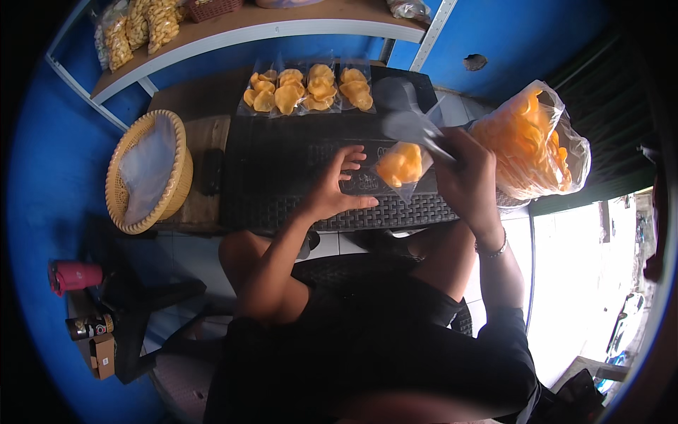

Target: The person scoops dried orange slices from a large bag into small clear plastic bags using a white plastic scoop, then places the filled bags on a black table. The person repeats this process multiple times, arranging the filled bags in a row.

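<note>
My right hand (466, 175) grips the handle of clear plastic tongs (410, 127), blurred by motion, above the dark table. Just below them lies a small clear plastic bag with orange crackers (400, 164) in it. My left hand (339, 185) holds nothing, its fingers spread, to the left of that bag. Beyond, side by side, stand several clear bags of crackers (320, 87) at the table's far side. To the right of my right hand is a big open plastic bag (529, 143) full of orange crackers.
A yellow woven basket (185, 175) holding clear plastic bags (151, 164) is at the table's left end. Above the far side runs a shelf (265, 37) with packed snacks (161, 26). A pink tumbler (79, 276) and a small cardboard box (102, 356) stand at lower left.
</note>
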The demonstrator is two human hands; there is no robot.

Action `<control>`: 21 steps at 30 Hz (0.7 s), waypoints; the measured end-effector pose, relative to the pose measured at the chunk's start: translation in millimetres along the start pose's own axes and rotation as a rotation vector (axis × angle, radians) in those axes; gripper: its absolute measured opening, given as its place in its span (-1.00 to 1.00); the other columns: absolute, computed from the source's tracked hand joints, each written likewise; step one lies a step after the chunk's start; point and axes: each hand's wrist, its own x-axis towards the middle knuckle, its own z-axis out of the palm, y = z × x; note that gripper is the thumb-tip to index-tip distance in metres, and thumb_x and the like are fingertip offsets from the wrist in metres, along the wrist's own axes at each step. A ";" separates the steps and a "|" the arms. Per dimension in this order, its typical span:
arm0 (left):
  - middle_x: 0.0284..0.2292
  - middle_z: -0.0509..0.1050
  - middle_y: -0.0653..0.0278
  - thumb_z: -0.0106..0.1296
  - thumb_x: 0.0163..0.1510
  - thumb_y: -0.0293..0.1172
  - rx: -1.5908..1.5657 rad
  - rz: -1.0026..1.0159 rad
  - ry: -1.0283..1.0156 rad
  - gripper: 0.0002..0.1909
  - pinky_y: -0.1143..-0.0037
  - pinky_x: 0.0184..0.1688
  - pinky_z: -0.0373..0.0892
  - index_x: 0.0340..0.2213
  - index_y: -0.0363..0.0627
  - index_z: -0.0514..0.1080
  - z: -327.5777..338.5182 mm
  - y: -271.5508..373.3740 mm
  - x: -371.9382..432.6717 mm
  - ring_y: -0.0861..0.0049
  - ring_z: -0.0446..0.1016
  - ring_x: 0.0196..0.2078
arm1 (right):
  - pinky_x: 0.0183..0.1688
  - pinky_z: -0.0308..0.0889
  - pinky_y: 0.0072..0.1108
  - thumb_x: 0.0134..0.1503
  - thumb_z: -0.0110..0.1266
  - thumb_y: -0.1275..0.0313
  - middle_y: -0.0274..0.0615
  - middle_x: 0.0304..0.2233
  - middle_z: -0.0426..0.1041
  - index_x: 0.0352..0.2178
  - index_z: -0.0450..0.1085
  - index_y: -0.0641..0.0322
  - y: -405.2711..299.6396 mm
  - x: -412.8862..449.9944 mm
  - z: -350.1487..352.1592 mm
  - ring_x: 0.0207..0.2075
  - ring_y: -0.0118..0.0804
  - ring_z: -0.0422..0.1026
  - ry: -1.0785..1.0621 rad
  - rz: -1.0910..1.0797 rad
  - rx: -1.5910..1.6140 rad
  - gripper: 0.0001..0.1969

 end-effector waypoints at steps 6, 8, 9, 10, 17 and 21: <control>0.10 0.31 0.07 0.51 -0.32 -0.18 0.032 -0.010 -0.037 0.12 0.27 0.10 0.30 0.21 -0.05 0.07 0.9 2.7 0.0 0.26 0.32 0.14 | -0.49 0.33 -0.48 0.04 0.15 0.53 0.09 -0.59 0.43 -0.29 0.44 0.36 -7.7 -6.5 -2.7 -0.58 -0.01 0.49 -0.126 0.193 0.066 -0.83; 0.10 0.31 0.06 0.52 -0.32 -0.19 0.006 0.008 -0.047 0.13 0.28 0.10 0.31 0.21 -0.09 0.06 3.6 2.9 0.0 0.27 0.33 0.13 | -0.48 0.34 -0.47 0.05 0.13 0.55 0.09 -0.57 0.45 -0.27 0.43 0.36 -11.5 -7.1 -4.8 -0.56 0.00 0.50 -0.203 0.165 0.104 -0.82; 0.10 0.31 0.06 0.52 -0.32 -0.20 -0.013 0.034 -0.068 0.13 0.28 0.10 0.31 0.21 -0.10 0.05 4.4 3.8 0.0 0.26 0.34 0.12 | -0.47 0.35 -0.46 0.05 0.10 0.57 0.09 -0.56 0.46 -0.24 0.43 0.36 -13.0 -7.0 -7.4 -0.54 0.01 0.50 -0.312 0.101 0.093 -0.80; 0.10 0.31 0.05 0.52 -0.32 -0.21 -0.028 0.046 -0.093 0.14 0.29 0.10 0.31 0.21 -0.12 0.05 4.2 5.3 0.8 0.25 0.35 0.11 | -0.45 0.36 -0.46 0.05 0.09 0.57 0.08 -0.55 0.47 -0.25 0.44 0.35 -15.0 -8.1 -2.8 -0.53 0.02 0.50 -0.237 0.114 0.105 -0.81; -0.19 0.50 0.37 0.42 -0.18 -0.45 -0.223 -0.183 -0.332 -0.41 0.51 -0.02 0.38 -0.08 -0.20 0.42 6.3 25.4 -7.2 0.62 0.47 -0.15 | -0.31 0.35 -0.64 0.08 0.24 0.46 -0.13 -0.48 0.50 -0.18 0.42 0.40 -27.6 -16.4 -3.9 -0.39 -0.52 0.46 -0.403 0.155 0.206 -0.71; -0.22 0.48 0.42 0.37 -0.14 -0.54 -0.341 -0.116 -0.315 -0.47 0.58 -0.05 0.39 -0.09 -0.19 0.41 13.3 23.8 -6.8 0.68 0.45 -0.16 | -0.29 0.33 -0.62 0.12 0.23 0.29 -0.16 -0.40 0.52 0.06 0.24 0.33 -33.7 -26.1 -45.5 -0.36 -0.48 0.45 -0.078 0.252 0.316 -0.45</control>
